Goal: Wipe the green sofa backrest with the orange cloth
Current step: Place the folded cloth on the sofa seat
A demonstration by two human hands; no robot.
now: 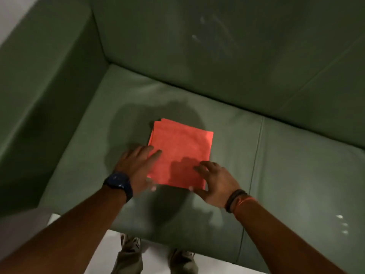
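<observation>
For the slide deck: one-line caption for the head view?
Both hands, left hand and right hand, rest on a folded orange cloth lying on the green sofa seat.

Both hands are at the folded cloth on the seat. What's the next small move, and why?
Probably close the right hand on the orange cloth and lift it: it lies folded flat on the seat cushion, ungripped, and the backrest shows smears.

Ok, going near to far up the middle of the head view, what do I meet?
Beige trousers and shoes → front edge of the green leather seat cushion → folded orange cloth lying flat on the seat, both hands at its near corners → seat-back crease → green sofa backrest with pale smears.
</observation>
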